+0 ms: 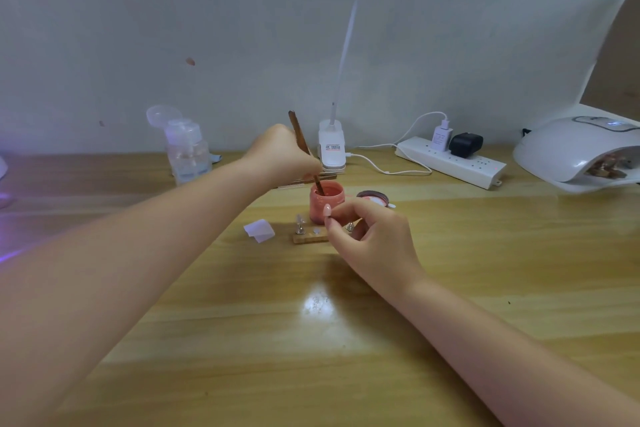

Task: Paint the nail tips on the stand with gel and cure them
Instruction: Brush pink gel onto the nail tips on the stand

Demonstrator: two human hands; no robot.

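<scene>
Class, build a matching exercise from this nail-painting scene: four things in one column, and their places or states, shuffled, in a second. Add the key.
1. brush
2. jar lid
3. curing lamp
4. folded paper

A. far right of the table
B. lying left of the wooden stand
C. tip dipped in the pink gel jar
D. off, lying right of the jar

Pairs: 1-C, 2-D, 3-A, 4-B

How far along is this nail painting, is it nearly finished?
Early, it seems. Done: the pink gel jar is open, its lid lying beside it. In hand: the left hand dips a brush into the jar while the right hand pinches a nail tip. Left: painting the stand's tips, then curing in the nail lamp.
</scene>
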